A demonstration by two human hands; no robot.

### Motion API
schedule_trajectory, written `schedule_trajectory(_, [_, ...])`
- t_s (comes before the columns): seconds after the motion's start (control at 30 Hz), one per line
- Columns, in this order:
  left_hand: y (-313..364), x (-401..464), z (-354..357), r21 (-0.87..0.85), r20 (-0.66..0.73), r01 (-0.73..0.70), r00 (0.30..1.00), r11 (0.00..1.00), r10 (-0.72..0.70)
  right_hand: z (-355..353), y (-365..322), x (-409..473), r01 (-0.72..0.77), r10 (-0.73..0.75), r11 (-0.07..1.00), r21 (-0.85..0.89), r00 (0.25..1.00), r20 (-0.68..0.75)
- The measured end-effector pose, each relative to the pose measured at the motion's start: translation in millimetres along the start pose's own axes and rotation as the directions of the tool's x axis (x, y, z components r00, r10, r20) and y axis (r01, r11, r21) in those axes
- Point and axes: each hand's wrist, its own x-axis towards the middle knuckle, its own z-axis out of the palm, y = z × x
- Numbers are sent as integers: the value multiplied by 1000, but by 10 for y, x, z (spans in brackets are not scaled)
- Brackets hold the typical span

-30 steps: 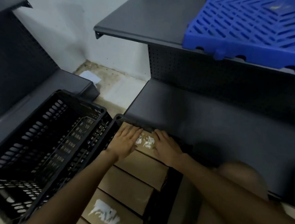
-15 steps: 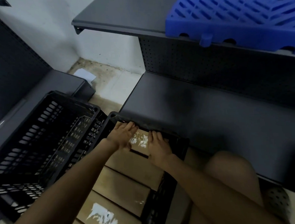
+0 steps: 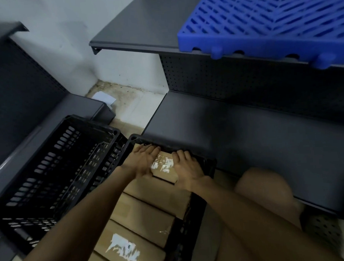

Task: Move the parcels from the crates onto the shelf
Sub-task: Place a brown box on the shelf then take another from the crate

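A black crate (image 3: 205, 169) on the floor holds several brown cardboard parcels packed side by side. The farthest parcel (image 3: 164, 166), with torn white label remains, sits against the crate's far wall. My left hand (image 3: 144, 161) lies on its left end, and my right hand (image 3: 185, 170) lies on its right end. The fingers of both reach over the parcel's far edge. Beyond the crate stretches the dark grey lower shelf (image 3: 246, 135). A second black crate (image 3: 56, 167) stands to the left with no parcels visible in it.
An upper shelf (image 3: 143, 27) carries a blue slatted plastic pallet (image 3: 271, 21) that overhangs its edge. Another dark shelf unit (image 3: 17, 93) stands at the left. A white paper scrap (image 3: 104, 97) lies on the floor in the corner. My knee (image 3: 262, 187) is at the right.
The view has shifted slightly. Both hands stay on the far parcel, and their fingers have slid further over its far edge.
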Motion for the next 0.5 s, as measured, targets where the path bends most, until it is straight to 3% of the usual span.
schedule_trajectory(0.33, [-114,-630,-598,-23,-157,-88,984,996,83,-471,-118,-488,128,-123,992,11,973,-197])
schedule_trajectory(0.5, [-48,-961,-1019,47,-232,-120,964,992,128,-762,-175,-691,160,-150,987,19,952,-267])
